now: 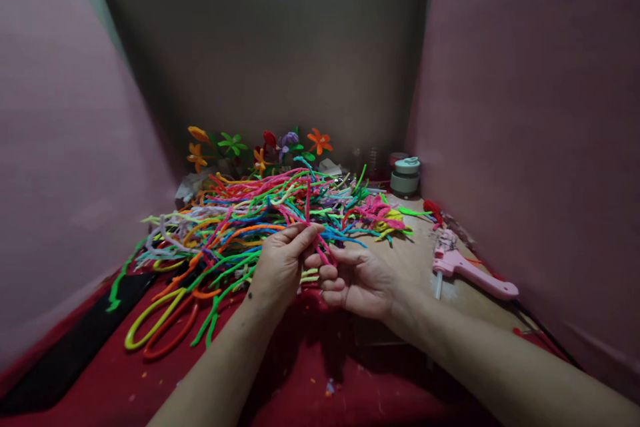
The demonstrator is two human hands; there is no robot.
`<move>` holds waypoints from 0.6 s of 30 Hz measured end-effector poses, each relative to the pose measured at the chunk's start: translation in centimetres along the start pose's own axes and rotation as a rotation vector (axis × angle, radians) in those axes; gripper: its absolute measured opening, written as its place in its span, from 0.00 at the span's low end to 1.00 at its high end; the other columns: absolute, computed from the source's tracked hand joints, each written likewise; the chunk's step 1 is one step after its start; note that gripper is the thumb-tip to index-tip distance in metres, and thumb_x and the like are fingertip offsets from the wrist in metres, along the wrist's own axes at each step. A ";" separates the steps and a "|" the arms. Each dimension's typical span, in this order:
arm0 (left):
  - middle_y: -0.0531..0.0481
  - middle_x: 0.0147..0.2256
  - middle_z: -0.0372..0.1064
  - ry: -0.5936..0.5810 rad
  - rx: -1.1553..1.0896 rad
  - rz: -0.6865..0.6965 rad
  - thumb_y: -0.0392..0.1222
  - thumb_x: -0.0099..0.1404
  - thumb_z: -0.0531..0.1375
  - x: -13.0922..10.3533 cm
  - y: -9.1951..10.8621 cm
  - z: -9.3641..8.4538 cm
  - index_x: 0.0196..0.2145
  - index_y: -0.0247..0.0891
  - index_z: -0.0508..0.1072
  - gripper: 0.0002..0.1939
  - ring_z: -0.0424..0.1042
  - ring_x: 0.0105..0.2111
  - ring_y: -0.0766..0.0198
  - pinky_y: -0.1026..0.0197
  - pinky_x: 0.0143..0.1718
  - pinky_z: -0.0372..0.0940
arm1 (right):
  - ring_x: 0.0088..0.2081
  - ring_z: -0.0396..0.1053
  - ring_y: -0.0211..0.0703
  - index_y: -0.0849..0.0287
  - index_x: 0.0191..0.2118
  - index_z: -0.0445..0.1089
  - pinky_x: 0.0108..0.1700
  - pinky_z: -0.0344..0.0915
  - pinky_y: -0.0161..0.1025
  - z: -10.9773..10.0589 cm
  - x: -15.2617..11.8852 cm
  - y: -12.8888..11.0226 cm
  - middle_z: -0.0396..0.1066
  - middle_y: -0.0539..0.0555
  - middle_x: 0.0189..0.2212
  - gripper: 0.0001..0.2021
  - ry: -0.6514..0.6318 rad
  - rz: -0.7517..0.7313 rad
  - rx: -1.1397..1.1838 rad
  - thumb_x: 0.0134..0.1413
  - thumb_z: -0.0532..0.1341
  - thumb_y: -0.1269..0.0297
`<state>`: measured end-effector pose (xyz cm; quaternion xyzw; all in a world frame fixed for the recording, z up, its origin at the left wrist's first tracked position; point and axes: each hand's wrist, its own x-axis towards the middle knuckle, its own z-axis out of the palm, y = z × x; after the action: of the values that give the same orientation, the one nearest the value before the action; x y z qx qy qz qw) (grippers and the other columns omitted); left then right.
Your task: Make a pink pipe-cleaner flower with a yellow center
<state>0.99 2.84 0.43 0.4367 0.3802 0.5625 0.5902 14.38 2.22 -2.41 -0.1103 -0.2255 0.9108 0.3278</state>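
Observation:
Both of my hands meet in the middle of the head view, above the near edge of a big heap of colourful pipe cleaners (250, 220). Between them is a bent pink pipe cleaner (324, 250). My left hand (285, 260) pinches it between thumb and fingers, and one pink end sticks up above the thumb. My right hand (363, 283) has its fingers curled in and grips the lower part of the same piece. The fingertips hide some of the pipe cleaner, so its full shape cannot be made out.
Pipe-cleaner flowers (260, 147) stand behind the heap. A lidded jar (405, 178) is at the back right. A pink glue gun (473, 268) lies on the board (410, 253) at right. Scissors with yellow and orange handles (153, 327) and a black strip (80, 340) are at left. Pink walls flank both sides.

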 end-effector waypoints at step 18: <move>0.59 0.12 0.57 0.181 0.153 0.136 0.42 0.48 0.65 -0.7 0.3 0.8 0.22 0.35 0.71 0.08 0.56 0.12 0.74 0.70 0.12 0.52 | 0.19 0.65 0.32 0.65 0.25 0.68 0.26 0.63 0.33 0.2 0.3 0.7 0.67 0.48 0.18 0.10 0.193 -0.285 -0.339 0.39 0.67 0.64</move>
<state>1.57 2.08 0.97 0.4528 0.4430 0.6077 0.4790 13.73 1.89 -2.58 -0.2176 -0.3561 0.7897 0.4496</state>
